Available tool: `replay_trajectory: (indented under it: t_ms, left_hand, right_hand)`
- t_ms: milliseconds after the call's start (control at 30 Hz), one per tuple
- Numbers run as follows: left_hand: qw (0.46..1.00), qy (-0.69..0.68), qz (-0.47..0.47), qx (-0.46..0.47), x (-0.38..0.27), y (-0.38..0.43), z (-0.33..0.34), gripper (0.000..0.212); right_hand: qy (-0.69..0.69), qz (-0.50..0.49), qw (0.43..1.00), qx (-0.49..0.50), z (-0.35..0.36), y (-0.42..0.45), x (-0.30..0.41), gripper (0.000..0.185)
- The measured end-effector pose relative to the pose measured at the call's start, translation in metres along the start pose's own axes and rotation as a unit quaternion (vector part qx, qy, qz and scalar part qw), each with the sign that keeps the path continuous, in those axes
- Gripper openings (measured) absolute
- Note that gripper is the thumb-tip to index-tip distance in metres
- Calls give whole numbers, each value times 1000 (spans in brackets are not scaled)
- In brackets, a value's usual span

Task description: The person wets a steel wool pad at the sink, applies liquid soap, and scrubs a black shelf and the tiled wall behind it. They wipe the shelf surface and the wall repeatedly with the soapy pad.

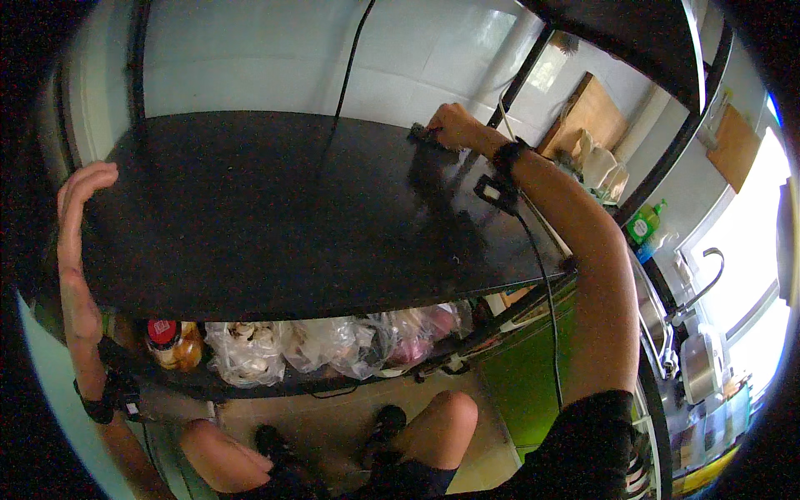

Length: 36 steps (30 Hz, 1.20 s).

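Note:
A black shelf board [262, 212] spans the view in front of me. At its back right corner my right hand [451, 127] is closed on a small dark object [420, 132], possibly a cloth, pressed near the board's rear edge. Its exact kind is too dark to tell. My left hand [84, 190] rests along the board's left edge, fingers together and bent at the tips, holding no object that I can see. Uneven dark and shiny patches [437, 187] mark the surface below my right hand.
Beneath the board, a red-lidded jar [164, 334] and clear plastic bags [247, 356] fill a lower shelf. A black cable [547, 275] hangs from a device [494, 192] by my right wrist. Black metal posts [522, 75] frame the rack. A sink tap [715, 275] is farther right.

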<state>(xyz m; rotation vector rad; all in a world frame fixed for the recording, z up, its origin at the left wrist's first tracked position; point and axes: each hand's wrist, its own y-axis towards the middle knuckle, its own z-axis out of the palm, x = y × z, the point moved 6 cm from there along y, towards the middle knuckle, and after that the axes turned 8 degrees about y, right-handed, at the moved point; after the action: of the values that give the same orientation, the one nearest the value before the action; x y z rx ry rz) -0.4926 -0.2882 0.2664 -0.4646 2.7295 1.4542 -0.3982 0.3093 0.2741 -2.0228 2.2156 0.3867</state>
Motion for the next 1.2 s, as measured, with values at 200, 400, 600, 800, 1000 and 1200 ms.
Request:
replay_trajectory:
  t_ms: [200,400,600,800,1000,1200]
  left_hand:
    - [999,42,0,-12,-7,0,-1,95]
    - [1000,14,4,10,-11,-2,1,85]
    - [1000,11,23,-12,-10,-4,-3,85]
    - [1000,3,11,-28,-6,-4,-3,90]
    - [1000,25,15,-8,-14,-3,-3,94]
    - [999,40,-4,3,-20,-3,-2,103]
  right_hand:
    - [-39,-19,999,-10,1,29,3,23]
    - [74,-5,997,-1,-36,-37,86,26]
    - [103,-100,989,-37,-79,-140,191,36]
    - [148,-56,987,-33,-99,-196,243,34]
    - [121,-26,992,-13,-85,-155,213,29]
    - [6,-10,1000,-15,-47,-57,136,34]
